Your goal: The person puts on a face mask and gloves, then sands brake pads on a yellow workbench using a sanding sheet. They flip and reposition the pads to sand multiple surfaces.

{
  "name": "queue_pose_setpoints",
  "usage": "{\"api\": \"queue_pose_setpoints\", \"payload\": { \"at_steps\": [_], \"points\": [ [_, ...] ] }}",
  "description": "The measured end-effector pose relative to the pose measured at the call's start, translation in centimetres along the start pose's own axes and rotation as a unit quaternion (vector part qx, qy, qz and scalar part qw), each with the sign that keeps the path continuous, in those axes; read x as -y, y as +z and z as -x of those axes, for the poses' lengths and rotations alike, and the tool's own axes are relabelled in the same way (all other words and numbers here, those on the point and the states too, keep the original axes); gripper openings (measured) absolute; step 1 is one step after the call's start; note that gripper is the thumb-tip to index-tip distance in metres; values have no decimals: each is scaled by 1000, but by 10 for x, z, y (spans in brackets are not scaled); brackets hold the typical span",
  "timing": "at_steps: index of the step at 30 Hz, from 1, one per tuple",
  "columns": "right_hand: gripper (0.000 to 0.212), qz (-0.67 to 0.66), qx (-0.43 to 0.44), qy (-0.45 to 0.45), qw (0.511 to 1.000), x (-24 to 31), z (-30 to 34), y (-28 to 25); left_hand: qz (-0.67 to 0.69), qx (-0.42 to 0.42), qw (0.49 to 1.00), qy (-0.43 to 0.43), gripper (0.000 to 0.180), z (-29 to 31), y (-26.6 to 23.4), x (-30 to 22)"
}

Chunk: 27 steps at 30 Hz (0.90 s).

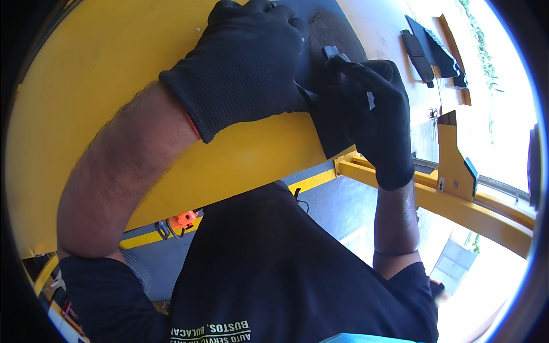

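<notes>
Both my hands wear black knit gloves. A flat dark sheet (334, 22) lies over the right part of the yellow tabletop (240, 163), and its near corner reaches the table's edge. My left hand (251, 63) bears down at the sheet's left side with its fingers curled under; whatever is in them is hidden. On the right half of the sheet, my right hand (372, 103) is closed around a small tool (330, 52). Only the tool's grey end shows past the fingers, so its kind is unclear.
At the far right lie a narrow black case (417, 57) and a dark ribbed piece (443, 54). A yellow metal beam (480, 217) with an upright bracket (456, 160) runs along the right. An orange device (183, 220) sits below the table's near edge.
</notes>
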State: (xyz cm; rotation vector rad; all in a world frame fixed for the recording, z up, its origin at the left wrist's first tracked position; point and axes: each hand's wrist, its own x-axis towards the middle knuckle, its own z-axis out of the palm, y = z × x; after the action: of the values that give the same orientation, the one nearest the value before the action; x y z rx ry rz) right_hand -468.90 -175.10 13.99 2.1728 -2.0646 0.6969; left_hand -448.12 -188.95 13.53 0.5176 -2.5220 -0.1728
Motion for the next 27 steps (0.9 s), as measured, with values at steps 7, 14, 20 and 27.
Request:
{"api": "queue_pose_setpoints", "payload": {
  "at_steps": [7, 14, 20, 27],
  "points": [
    [52, 44, 6, 175, 984, 1, -48, 36, 3, 109, 992, -70, 87, -7, -15, -6],
    [34, 4, -19, 42, 999, -25, -5, 13, -49, 68, 996, -32, 95, 2, 5, 5],
    [31, -8, -44, -25, 999, -14, -39, 31, -40, 53, 998, 9, 94, 4, 2, 13],
    [31, -29, -40, 59, 997, -1, -13, 24, -57, 47, 997, -5, 93, 0, 3, 3]
  ]
}}
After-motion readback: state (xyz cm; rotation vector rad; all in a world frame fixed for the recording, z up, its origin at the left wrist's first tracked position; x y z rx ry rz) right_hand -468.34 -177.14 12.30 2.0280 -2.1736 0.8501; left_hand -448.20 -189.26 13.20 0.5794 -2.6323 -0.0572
